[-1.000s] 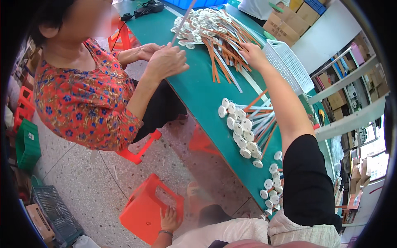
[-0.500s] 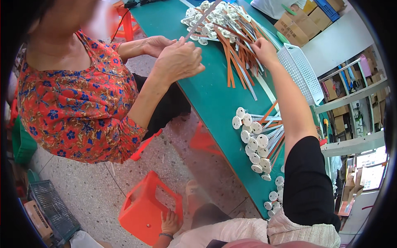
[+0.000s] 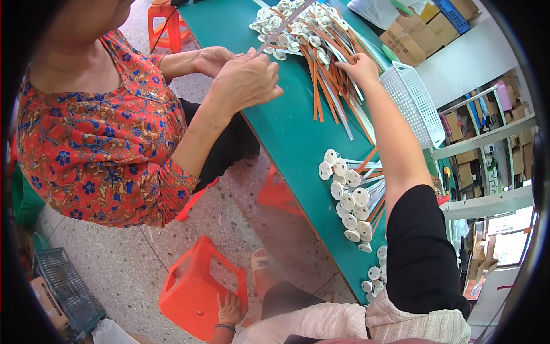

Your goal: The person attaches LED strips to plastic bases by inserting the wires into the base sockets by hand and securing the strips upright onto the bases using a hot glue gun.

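Note:
My right hand (image 3: 361, 70) reaches to the far pile on the green table, its fingers closed on flat strips (image 3: 338, 86) in brown and silver-grey. White round discs (image 3: 281, 28) with small holes lie heaped beside the strips. Low at the bottom, my left hand (image 3: 230, 309) lies with its fingers spread on a red plastic stool (image 3: 186, 301); its thumb is hidden. Nearer me along the table, under my right arm, sits a group of white discs (image 3: 349, 198) joined to strips, with more discs (image 3: 375, 275) at the near edge.
A seated person in a red floral top (image 3: 109, 137) holds a grey strip (image 3: 283, 26) over the table (image 3: 286, 120). Right of my arm stands a white perforated basket (image 3: 412, 103). Cardboard boxes (image 3: 409, 37) and shelving lie beyond. Another red stool (image 3: 163, 26) and a dark crate (image 3: 66, 286) stand at left.
My right hand has shifted slightly left within the strips, and its fingers have closed in on them. My left hand stays on the stool. The whole view has shifted a little.

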Tool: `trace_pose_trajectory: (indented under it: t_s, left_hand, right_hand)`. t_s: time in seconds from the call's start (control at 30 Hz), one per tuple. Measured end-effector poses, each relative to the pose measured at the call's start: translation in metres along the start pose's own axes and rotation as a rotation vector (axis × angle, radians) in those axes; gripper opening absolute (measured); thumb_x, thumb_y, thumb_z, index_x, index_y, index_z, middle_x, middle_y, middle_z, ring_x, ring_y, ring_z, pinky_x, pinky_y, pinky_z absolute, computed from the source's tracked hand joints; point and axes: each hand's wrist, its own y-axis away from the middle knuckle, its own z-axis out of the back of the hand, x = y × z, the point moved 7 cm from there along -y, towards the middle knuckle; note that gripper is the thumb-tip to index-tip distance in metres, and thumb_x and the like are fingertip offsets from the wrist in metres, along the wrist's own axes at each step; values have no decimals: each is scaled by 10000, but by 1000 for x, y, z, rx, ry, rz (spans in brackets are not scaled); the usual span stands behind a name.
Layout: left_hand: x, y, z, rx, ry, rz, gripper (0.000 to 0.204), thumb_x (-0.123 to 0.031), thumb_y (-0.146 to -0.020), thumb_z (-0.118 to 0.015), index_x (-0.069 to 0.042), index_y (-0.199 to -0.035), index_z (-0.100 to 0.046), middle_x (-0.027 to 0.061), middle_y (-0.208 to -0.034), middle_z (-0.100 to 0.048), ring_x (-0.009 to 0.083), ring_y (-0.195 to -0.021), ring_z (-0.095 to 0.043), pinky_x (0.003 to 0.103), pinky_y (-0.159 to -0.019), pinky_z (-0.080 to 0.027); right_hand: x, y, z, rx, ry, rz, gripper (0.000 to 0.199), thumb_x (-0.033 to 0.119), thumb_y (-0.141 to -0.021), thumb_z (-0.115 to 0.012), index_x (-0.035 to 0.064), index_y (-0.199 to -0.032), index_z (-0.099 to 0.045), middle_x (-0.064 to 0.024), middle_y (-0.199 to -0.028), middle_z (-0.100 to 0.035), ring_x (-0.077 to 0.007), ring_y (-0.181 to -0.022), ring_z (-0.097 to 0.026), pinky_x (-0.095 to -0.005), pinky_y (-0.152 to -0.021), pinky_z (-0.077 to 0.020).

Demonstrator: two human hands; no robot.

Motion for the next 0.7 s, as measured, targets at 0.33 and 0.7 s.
trace_pose_trajectory:
  t_s: [0.33, 0.7]
  left_hand:
    - [-1, 2, -2, -69, -7, -13, 373, -427, -785, -624, -96, -953, -656, 124, -1162, -606, 306, -1299, -446, 631, -1136, -107]
    - [-3, 0, -1, -81, 45, -24, 382, -401, -763, -648, -68, -950, -650, 159, -1155, -599, 342, -1272, -453, 655, -1126, -116]
  right_hand:
    - [6, -17, 21, 3, 68, 79, 351, 340, -796, -728, 58, -1001, -688, -139, -947, -707, -274, -882, -673, -377, -784, -518]
    - [9, -5, 49, 86, -686, 193, 287, 283, -921, -686, 24, -1041, -655, -15, -856, -667, -73, -793, -598, -248, -699, -470]
